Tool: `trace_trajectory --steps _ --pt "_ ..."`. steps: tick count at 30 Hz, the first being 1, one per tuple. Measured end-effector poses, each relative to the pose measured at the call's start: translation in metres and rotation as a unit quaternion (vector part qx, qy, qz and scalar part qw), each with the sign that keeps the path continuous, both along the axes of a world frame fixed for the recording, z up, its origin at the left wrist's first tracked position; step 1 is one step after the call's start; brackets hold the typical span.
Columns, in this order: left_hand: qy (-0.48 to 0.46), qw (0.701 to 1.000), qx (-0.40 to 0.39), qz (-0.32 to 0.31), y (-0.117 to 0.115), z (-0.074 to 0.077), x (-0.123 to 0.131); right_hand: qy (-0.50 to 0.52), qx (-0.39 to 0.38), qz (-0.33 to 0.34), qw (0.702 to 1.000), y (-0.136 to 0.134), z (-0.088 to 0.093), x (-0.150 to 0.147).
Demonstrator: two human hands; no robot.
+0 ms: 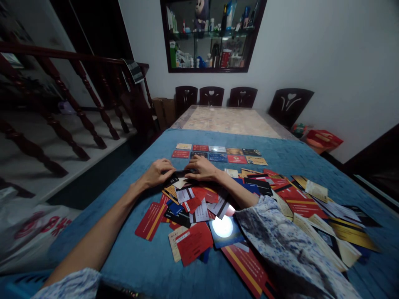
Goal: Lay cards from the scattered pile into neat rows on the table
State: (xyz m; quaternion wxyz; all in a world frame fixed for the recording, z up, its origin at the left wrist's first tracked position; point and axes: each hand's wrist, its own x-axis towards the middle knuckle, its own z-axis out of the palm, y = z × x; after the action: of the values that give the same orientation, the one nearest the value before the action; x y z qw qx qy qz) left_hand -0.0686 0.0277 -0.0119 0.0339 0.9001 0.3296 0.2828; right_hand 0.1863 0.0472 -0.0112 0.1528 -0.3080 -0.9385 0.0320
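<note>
My left hand (158, 172) and my right hand (202, 168) are close together at the far edge of a loose pile of cards. Between them a dark card (181, 170) shows edge-on, fingers closed on its two ends. Just below lie a black card and a cream piece (181, 182), partly covered by the hands. The pile holds red, white, blue and black cards, with a red card (195, 244) at its near side. Beyond my hands, two rows of cards lie flat, among them a blue card (218, 157) and a yellow card (256, 160).
A second heap with red card folders (299, 199) spreads to the right, partly under my right sleeve. A blue cloth (124, 261) covers the near table. Dark chairs (212, 96) stand at the far end. A white plastic bag (34, 228) is at the left.
</note>
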Motion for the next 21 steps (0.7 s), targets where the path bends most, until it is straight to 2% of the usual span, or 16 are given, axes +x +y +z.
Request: trace_trajectory --steps 5,10,21 --pt "-0.029 0.999 -0.004 0.041 0.006 -0.007 0.0 -0.017 -0.024 -0.069 0.997 0.003 -0.005 -0.002" --pt "-0.037 0.997 -0.024 0.068 0.009 -0.011 0.003 -0.012 -0.038 -0.108 0.993 0.002 -0.006 -0.003" --pt "-0.082 0.993 -0.027 0.079 0.009 -0.014 0.004 0.061 -0.013 -0.136 0.989 0.001 -0.005 -0.004"
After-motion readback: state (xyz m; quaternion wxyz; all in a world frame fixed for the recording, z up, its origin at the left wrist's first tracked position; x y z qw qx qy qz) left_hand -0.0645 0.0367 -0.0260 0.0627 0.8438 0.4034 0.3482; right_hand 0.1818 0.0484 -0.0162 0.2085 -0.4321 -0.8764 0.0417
